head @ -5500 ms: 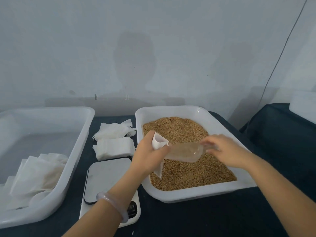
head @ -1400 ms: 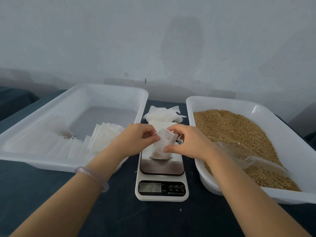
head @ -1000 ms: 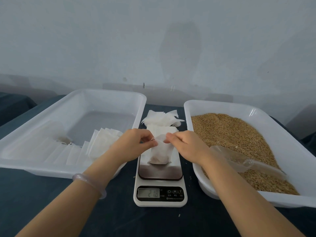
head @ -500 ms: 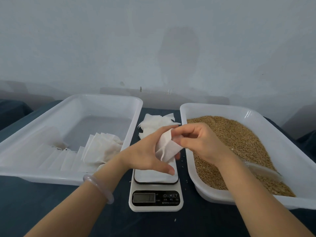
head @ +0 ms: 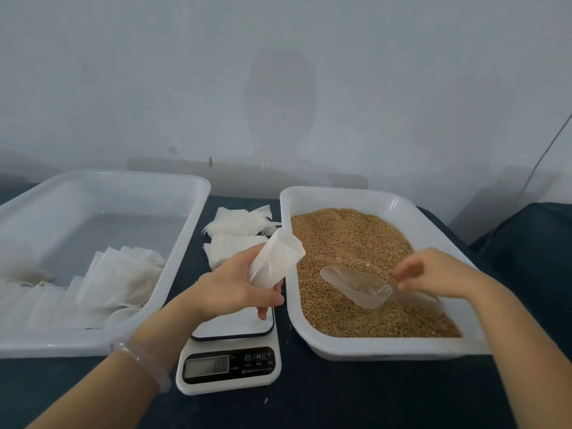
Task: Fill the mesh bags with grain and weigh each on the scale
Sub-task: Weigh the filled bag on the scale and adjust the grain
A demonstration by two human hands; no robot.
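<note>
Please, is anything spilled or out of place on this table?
Only a small thing: a few pale specks, probably spilled grain, lie on the dark table beside the scale, near the grain tray. Nothing else stands out.

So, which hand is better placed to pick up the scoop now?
Right. The right hand is at the handle of the scoop, over the grain tray; the left hand is gripping the mesh bag.

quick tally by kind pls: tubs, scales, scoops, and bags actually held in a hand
tubs: 2 (left tub, grain tub)
scale: 1
scoop: 1
bag held in the left hand: 1
total: 5
Loose bags in the left tub and the pile between the tubs overlap too much to count.
</note>
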